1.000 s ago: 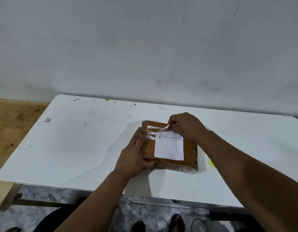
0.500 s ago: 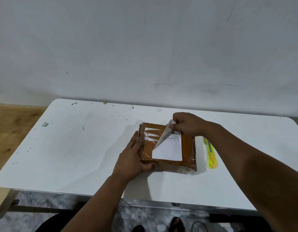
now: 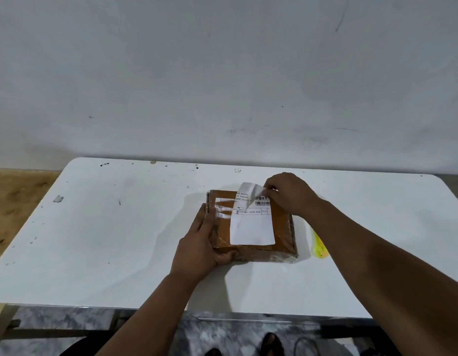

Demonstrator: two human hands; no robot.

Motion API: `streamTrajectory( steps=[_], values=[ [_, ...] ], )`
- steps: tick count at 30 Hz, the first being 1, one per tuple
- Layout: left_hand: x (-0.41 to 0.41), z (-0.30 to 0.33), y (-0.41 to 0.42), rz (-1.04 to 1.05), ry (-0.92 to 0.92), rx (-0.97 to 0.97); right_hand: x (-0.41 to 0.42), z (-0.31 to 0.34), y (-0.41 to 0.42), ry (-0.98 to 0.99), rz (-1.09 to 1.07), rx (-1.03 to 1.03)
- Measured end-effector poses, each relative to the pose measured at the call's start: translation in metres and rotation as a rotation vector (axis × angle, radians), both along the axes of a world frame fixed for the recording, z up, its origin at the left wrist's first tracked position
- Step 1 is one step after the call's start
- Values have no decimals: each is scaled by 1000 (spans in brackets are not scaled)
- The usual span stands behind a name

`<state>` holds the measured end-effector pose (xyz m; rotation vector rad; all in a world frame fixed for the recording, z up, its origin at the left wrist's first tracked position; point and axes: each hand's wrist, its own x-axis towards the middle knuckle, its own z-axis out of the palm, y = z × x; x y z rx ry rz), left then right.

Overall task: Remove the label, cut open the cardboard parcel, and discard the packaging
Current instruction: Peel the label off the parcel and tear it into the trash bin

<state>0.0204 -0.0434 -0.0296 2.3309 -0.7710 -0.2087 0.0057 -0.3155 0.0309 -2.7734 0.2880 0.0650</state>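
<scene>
Head view: a brown cardboard parcel (image 3: pixel 251 222), wrapped in clear tape, lies flat near the middle of the white counter (image 3: pixel 107 240). The left hand (image 3: pixel 204 242) holds its left edge, fingers (image 3: pixel 203 214) straight and pressed together along the side, thumb curled round the near corner. The right hand (image 3: pixel 289 192) pinches the far corner of the white shipping label (image 3: pixel 252 224), lifted and curled back; the rest lies stuck to the parcel's top. A yellow utility knife (image 3: pixel 318 246) lies on the counter just right of the parcel, partly hidden by the right forearm.
</scene>
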Motion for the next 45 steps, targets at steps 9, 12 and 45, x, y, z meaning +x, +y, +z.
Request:
streamTrajectory(
  steps=[9, 12, 45],
  values=[
    [6, -1, -5, 8, 10, -16, -4, 36, -7, -33, -200, 425],
    [6, -1, -7, 40, 19, -2, -3, 62, -26, -84, -273, 498],
    [-115, 109, -215, -598, 127, -22, -325, 28, -32, -146, -915, 699]
  ],
)
